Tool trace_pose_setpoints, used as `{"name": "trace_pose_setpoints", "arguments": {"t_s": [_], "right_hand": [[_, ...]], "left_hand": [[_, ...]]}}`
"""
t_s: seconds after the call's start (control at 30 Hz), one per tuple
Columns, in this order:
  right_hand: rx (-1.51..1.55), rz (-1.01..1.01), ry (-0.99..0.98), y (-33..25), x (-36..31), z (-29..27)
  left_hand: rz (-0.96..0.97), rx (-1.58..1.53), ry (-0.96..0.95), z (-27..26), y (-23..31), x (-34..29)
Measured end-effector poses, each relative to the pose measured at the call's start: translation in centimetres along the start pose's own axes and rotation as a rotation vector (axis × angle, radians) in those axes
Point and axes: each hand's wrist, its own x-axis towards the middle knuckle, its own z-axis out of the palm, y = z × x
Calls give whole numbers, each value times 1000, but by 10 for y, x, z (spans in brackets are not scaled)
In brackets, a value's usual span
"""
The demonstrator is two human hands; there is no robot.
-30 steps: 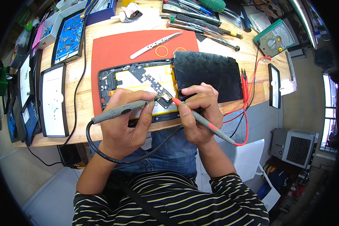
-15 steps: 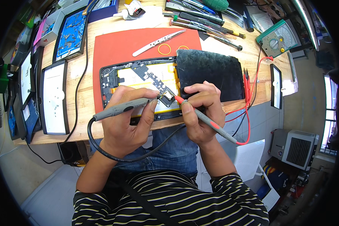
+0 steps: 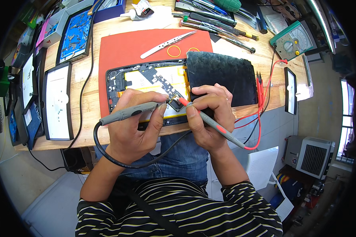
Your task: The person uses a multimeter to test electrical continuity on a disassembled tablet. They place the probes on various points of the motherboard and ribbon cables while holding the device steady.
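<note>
An opened tablet [image 3: 114,79] lies on a red-orange mat [image 3: 124,45], its inside showing. Across its pale battery slants a narrow dark circuit board [image 3: 163,82]. My left hand [image 3: 134,120] is closed on a grey test probe [image 3: 124,113] with a black lead, its tip at the lower end of the board. My right hand [image 3: 211,114] pinches a grey and red test probe [image 3: 219,129] with a red lead, its tip at the same end, close to the first; contact is too small to tell. A black screen panel [image 3: 223,77] lies beside the tablet, to the right.
Tweezers [image 3: 168,44] and a yellow rubber band [image 3: 173,51] lie on the mat. Behind are several screwdrivers [image 3: 217,29]. An analog multimeter [image 3: 290,43] stands back right. Shallow trays [image 3: 57,102] fill the left side, with a black cable [image 3: 91,59] running beside them.
My right hand has shifted slightly left, bringing the red probe's tip further over the circuit board and nearer the other probe. My left hand stays almost in place.
</note>
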Motion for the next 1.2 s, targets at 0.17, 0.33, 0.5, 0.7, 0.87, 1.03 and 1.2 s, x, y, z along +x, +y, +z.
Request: {"name": "trace_pose_setpoints", "arguments": {"t_s": [0.17,0.33,0.5,0.7,0.87,1.03,1.2], "right_hand": [[-33,-6,-27,-1,0,0],[3,26,-63,-3,-1,-2],[-2,32,-66,-1,-1,-3],[21,21,-50,0,-2,-1],[8,36,-64,-1,-1,-3],[-4,39,-64,-4,0,-2],[-4,27,-65,-3,0,-2]], "left_hand": [[-50,19,-27,-2,4,-1],[-44,22,-26,-2,3,-1],[-20,9,-20,-1,2,-1],[-64,-19,-19,1,4,-2],[-81,-81,51,2,1,-3],[-73,-34,131,4,-4,-2],[-68,24,107,3,-2,0]]}}
